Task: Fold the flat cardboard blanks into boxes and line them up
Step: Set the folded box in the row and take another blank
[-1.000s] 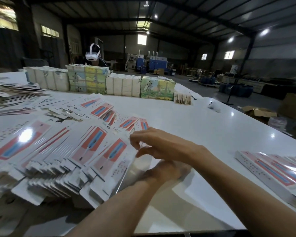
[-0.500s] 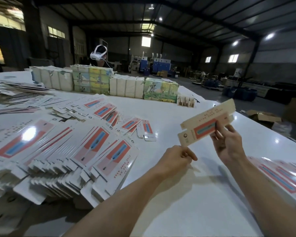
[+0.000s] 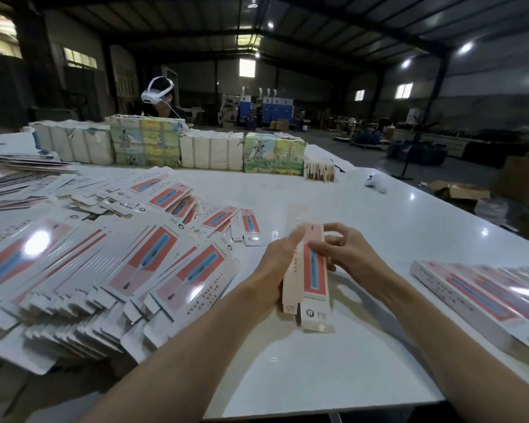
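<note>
I hold one long pink-and-white cardboard blank (image 3: 313, 279) upright over the white table (image 3: 364, 215), half opened into a tube. My left hand (image 3: 277, 264) grips its left edge, thumb up along the side. My right hand (image 3: 345, 254) pinches its right face near the top, fingers curled. A big fanned pile of flat blanks (image 3: 110, 270) lies to the left. A row of folded boxes (image 3: 483, 297) lies side by side at the right edge.
Wrapped bundles of stock (image 3: 171, 148) stand in a line along the far side of the table. A person wearing a white headset (image 3: 158, 93) sits behind them. A small white object (image 3: 376, 181) lies far right. Open cardboard cartons (image 3: 458, 192) sit on the floor beyond.
My right hand picked one blank off the pile and raised it to the right. Both hands now hold it lower, in front of me, turned lengthwise and partly opened.
</note>
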The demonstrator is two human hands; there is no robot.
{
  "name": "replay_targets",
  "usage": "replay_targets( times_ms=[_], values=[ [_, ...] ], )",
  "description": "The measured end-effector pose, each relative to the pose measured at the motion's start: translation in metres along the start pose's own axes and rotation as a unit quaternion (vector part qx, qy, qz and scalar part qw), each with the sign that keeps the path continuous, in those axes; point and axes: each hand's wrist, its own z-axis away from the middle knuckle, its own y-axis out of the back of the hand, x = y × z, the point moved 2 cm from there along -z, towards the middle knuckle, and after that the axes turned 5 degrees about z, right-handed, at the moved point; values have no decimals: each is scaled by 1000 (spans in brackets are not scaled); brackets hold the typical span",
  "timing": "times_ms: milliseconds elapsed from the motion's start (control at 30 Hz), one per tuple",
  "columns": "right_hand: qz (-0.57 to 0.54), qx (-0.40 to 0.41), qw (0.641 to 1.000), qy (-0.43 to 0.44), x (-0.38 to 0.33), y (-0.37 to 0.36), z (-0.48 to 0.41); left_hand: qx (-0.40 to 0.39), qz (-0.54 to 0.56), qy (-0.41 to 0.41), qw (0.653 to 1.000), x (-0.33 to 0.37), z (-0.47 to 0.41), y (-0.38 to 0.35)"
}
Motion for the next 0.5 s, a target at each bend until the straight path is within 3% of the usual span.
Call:
replay_targets(
  times_ms=[100,200,367,500],
  values=[
    [103,62,992,42,0,0,-2,17,-24,-28,999,-3,0,4],
    [197,162,958,134,-4,4,-3,4,-23,-29,999,-3,0,2],
    [269,136,939,164,-5,-1,1,-47,-5,-29,998,0,3,-5],
    [287,149,933,159,-8,-4,1,-54,72,50,995,3,13,-8]
  ],
)
